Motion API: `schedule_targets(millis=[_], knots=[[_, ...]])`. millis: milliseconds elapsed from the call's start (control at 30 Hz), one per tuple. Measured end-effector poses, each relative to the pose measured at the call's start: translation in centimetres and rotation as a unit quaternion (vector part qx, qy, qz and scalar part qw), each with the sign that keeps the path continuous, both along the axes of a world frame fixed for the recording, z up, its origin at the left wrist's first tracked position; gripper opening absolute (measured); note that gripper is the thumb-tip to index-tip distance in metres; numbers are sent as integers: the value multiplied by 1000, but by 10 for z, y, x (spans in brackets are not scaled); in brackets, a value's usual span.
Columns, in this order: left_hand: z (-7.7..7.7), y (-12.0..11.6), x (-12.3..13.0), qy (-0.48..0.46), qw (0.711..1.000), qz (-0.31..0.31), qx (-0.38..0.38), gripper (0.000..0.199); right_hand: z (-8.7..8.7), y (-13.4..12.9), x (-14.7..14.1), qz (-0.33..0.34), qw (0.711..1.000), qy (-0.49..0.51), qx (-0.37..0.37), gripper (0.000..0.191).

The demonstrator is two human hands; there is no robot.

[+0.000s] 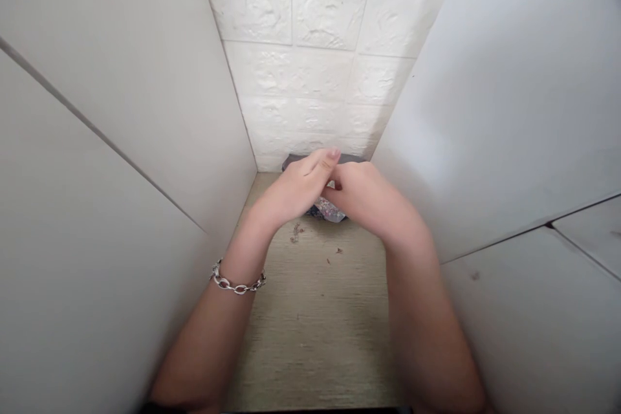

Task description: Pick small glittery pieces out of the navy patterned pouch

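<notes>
Both hands meet over a small dark grey bag or pouch [332,212] lying against the back wall. Its exposed lower part is see-through, with speckled dark and pinkish bits showing; the rest is hidden by my hands. My left hand [301,186], its wrist wearing a silver chain bracelet [239,287], reaches in from the left with fingers pressed together. From the right, my right hand [361,193] bends down with curled fingers, touching or nearly touching the left. Whatever lies between the fingertips is hidden.
Brown crumbs [295,233] and smaller specks [338,251] lie on the wood-grain surface [320,323]. Pale panels [121,77] on the left and grey-white panels [504,110] on the right flank my arms closely. A white embossed brick-pattern wall [320,71] closes off the back.
</notes>
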State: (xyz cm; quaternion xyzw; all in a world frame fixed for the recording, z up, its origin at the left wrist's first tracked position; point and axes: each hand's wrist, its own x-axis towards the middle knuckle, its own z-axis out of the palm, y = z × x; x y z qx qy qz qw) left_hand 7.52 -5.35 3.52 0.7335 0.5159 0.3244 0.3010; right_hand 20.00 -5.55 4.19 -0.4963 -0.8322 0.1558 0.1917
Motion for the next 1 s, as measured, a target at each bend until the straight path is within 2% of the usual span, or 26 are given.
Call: schedule_targets(millis=[167,367,533,700,833,1000], knots=[[-2,0,5,-14,999,-38,-26,58,-1,3,0,12,999,42,-22,21],[-3,7,-4,38,999,-11,-14,52,-1,12,7,22,997,75,-3,24],[-6,13,-11,78,997,26,6,37,-10,27,11,-11,995,103,-1,25],[-15,22,-16,132,990,46,-2,32,-29,44,9,6,993,114,-43,23],[-20,28,-23,133,990,41,-16,31,-52,61,7,-39,994,80,-58,23],[-27,33,-26,136,990,43,-20,28,-76,70,0,-20,988,-60,-138,20]])
